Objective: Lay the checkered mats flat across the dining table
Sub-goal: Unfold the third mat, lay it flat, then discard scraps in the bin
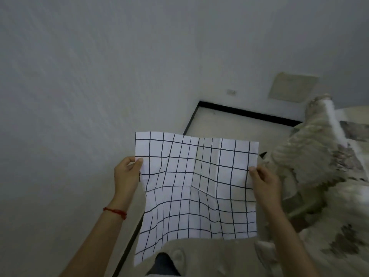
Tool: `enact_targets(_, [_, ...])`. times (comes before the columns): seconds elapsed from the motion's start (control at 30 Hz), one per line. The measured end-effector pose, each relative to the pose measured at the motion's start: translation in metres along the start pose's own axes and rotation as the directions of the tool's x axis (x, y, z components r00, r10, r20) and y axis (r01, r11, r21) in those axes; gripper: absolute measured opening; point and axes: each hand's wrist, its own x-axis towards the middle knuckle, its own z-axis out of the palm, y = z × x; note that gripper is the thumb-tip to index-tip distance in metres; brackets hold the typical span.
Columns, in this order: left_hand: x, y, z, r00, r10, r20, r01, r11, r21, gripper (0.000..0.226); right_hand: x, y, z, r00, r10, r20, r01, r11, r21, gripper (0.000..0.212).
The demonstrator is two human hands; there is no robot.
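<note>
A pale grey wall [99, 76] fills most of the view, meeting a light floor [239, 126] along a black skirting strip [247, 113]. To the right a bulky cream fabric mass with dark blotches [319, 166] spreads down toward the lower edge; what it covers cannot be told. In front of all this, held up in the air between the two hands, is the checkered mat [196, 190]: a white sheet crossed by thin black lines that form a grid of uneven squares. It is opened out almost fully but not flat, with fold creases running across and down through its middle so that the grid bends around a raised ridge near the centre, and the lower left corner hangs lowest, in front of the person's pale clothing at the bottom edge. It rests on nothing and touches no table. The left hand [126, 174] pinches the mat's left edge, thumb on the near face and the fingers curled behind it. The right hand [264, 182] grips the right edge the same way, thumb pressed on the front, other fingers hidden behind the sheet. A red string bracelet [115, 212] circles the left wrist. A small white wall plate [231, 92] sits low on the wall above the skirting.
</note>
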Motion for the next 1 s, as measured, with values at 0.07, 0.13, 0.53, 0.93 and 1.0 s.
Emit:
enact_targets(0.07, [0.031, 0.008, 0.025, 0.997, 0.017, 0.074, -0.018, 1.0, 0.012, 0.011, 0.018, -0.006, 0.006, 0.999, 0.015, -0.028, -0.014, 1.0, 0.014, 0.034])
enact_targets(0.13, [0.056, 0.014, 0.051, 0.99, 0.034, 0.134, -0.038, 0.999, 0.034, 0.01, 0.034, -0.008, 0.008, 0.997, 0.051, -0.066, -0.049, 0.998, 0.032, 0.037])
enact_targets(0.53, [0.157, 0.077, 0.256, 0.901, 0.168, 0.4, -0.195, 0.98, 0.029, 0.024, 0.157, 0.026, -0.029, 0.907, 0.195, -0.374, -0.179, 0.981, 0.077, 0.03])
enact_targets(0.93, [0.201, 0.144, 0.447, 0.677, 0.208, 0.706, -0.246, 0.968, -0.049, 0.017, 0.242, 0.038, -0.091, 0.73, 0.295, -0.616, -0.225, 0.955, 0.191, 0.022])
enact_targets(1.0, [0.209, 0.155, 0.482, 0.612, 0.217, 0.76, -0.255, 0.964, -0.071, 0.017, 0.253, 0.042, -0.106, 0.676, 0.301, -0.673, -0.242, 0.953, 0.183, 0.024])
